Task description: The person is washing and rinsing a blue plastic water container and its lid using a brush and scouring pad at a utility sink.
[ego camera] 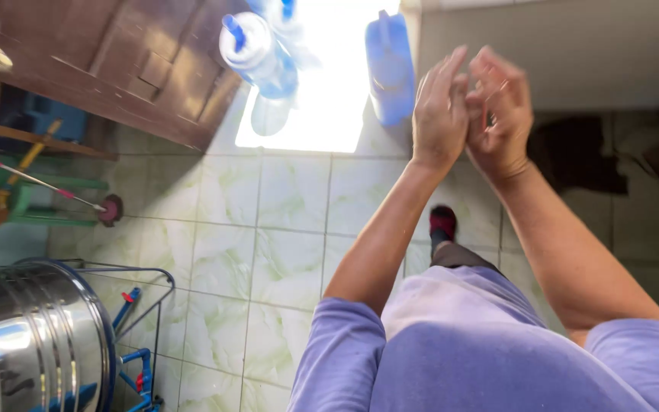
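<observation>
hands (pixel 470 111) pressed together above pale green tiled floor (pixel 291 229), sunlit doorway (pixel 329 91).

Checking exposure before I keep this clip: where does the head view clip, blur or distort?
Head view: the sunlit floor patch at the doorway is blown out white, washing out the blue bottles; the raised left hand and right hand are slightly soft; the steel tank shows bright glare streaks; wide-angle lens bends the door and floor tiles.

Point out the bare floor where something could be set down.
Free: the tiled floor between the steel drum and the person's legs. Crowded: by the doorway, two blue water jugs; at left, the mop and shelf.
</observation>
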